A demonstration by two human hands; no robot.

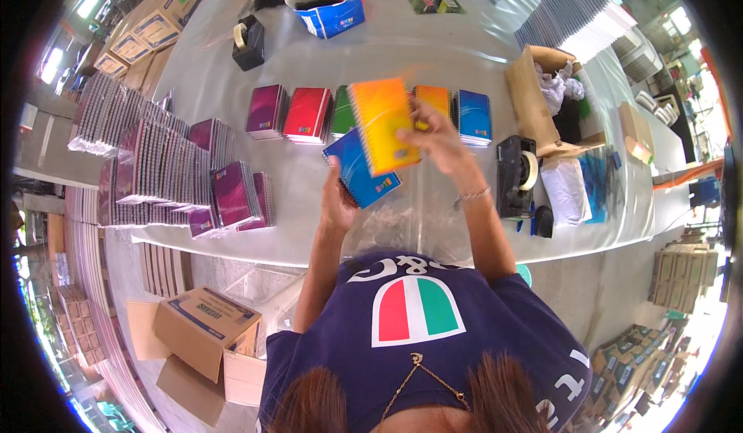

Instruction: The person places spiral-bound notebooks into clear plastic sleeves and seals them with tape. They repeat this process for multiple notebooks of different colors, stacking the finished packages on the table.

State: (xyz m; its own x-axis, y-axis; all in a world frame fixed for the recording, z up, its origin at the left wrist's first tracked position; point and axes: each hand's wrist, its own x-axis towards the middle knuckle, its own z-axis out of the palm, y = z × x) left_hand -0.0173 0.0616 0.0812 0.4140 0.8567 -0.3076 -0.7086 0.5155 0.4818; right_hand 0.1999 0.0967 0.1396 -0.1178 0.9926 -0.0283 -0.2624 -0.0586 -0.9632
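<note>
My left hand (338,202) grips a blue spiral notebook (360,171) by its lower left part, tilted above the near part of the table. In my right hand (439,140) is a yellow-orange spiral notebook (381,123), raised over the upper part of the blue one and partly covering it. Behind them a row of small notebook stacks crosses the table: purple (266,109), red (307,114), green (340,110), orange (433,102) and blue (474,116). The yellow-orange notebook hides the middle of this row.
Wrapped piles of purple notebooks (166,162) fill the left side. Tape dispensers stand at right (514,177) and far left (248,44). An open carton (534,108), a white packet (565,191) and tall notebook piles (569,23) are on the right. A blue-white bucket (329,17) stands far back.
</note>
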